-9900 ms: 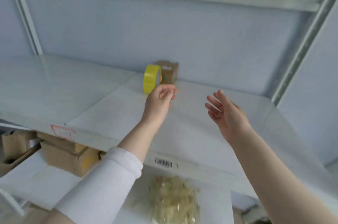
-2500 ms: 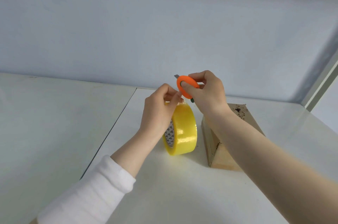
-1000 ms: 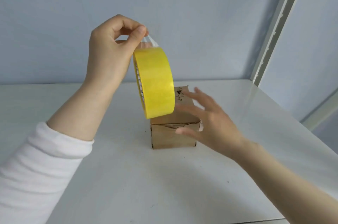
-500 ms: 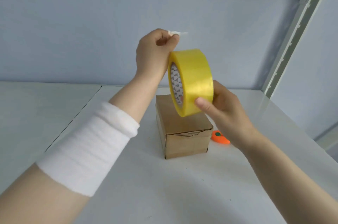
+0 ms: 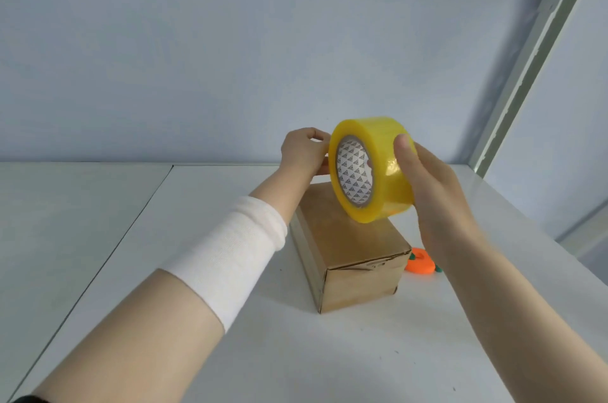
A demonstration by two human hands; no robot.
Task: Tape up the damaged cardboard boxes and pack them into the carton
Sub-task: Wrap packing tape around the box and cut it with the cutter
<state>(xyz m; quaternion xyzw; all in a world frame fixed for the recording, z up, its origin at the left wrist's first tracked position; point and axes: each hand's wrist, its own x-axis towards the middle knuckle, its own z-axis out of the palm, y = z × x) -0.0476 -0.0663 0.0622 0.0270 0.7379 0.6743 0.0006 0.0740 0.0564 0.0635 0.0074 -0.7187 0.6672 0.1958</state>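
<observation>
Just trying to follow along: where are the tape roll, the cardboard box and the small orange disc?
tape roll point(image 5: 381, 179), head view, on its yellow outer band.
cardboard box point(image 5: 348, 241), head view, on its top face.
orange disc point(image 5: 419, 263), head view, on its flat top.

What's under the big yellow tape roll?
A brown cardboard box sits below the yellow tape roll, on the white table. The left hand and right hand hold the roll. The roll covers part of the box's top, so that patch is hidden.
</observation>
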